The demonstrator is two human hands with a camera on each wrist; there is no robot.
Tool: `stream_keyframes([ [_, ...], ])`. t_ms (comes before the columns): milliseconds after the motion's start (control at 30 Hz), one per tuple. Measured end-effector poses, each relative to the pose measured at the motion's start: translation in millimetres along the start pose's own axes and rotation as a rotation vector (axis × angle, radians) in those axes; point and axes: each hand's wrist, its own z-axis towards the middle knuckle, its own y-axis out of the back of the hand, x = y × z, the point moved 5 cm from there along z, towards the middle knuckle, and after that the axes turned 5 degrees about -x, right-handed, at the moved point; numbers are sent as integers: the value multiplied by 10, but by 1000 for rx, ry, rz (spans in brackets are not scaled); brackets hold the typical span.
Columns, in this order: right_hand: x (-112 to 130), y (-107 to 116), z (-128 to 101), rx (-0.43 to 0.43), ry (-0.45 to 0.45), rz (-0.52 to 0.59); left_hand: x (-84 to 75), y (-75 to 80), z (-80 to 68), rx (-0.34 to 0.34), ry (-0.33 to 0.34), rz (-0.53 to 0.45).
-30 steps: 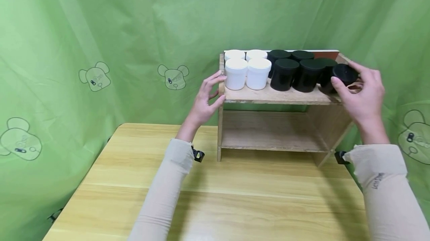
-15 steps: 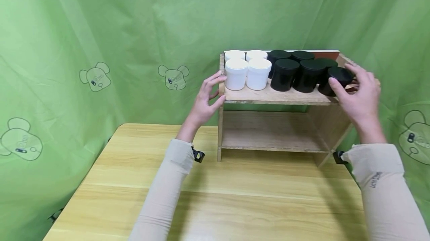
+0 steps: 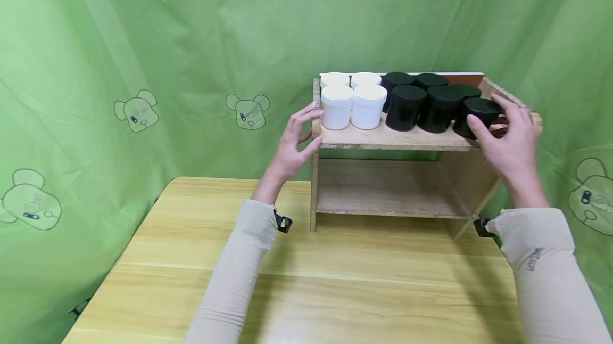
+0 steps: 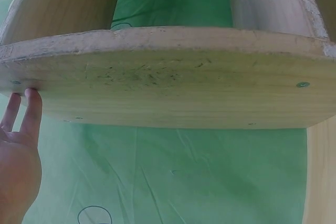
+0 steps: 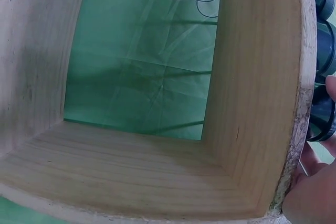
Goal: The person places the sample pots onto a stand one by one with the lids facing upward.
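- Head view: the person's right hand [image 3: 510,139] grips a black jar [image 3: 476,116], with fingers and thumb curled round it at the right end of a wooden shelf unit's [image 3: 397,139] top board.
- The jar sits low on the board, seemingly tilted a little toward the hand; whether its base rests flat cannot be told.
- Just left of that hand, two more black jars [image 3: 421,107] stand in the front row, close together, and further black jars stand behind them.
- Farther left of the right hand, four white jars [image 3: 353,104] stand in two rows, with the nearest white one just beside a black one.
- The left hand [image 3: 292,144] is at the left end of the same board, with fingers relaxed and slightly bent and fingertips touching the upright side panel. It holds nothing. The front white jar is just to its right, across the panel.
- Below both hands, the shelf unit stands on a light wooden table [image 3: 297,280], and a green cloth backdrop [image 3: 143,40] printed with bear faces hangs behind.
- Left wrist view: two fingertips of the left hand [image 4: 18,150] touch the edge of the rough wooden panel [image 4: 168,85].
- Right wrist view: the right hand [image 5: 315,182] shows at the right edge, beside the shelf's side panel [image 5: 252,93], with dark jars [image 5: 323,56] lined up just past that panel.
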Motion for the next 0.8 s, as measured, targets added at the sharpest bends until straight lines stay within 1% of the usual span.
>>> stream_keyframes([
  [167,-14,35,-43,7,-24,1,-12,-19,16,10,6,2],
  [267,-25,51,-75,-7,-42,5,-13,-36,15,15,8,9],
  [433,2,73,-132,-67,-59,68,-36,-30,22,25,-9,33],
  [500,27,90,-182,-105,-53,90,-57,-5,25,44,-16,37],
  [567,117,116,-260,-155,-46,104,-78,28,32,77,-13,53],
  [700,275,166,-402,-258,44,105,-127,124,42,136,-3,119],
  [800,359,158,-464,-288,168,79,-177,271,34,144,-7,193],
])
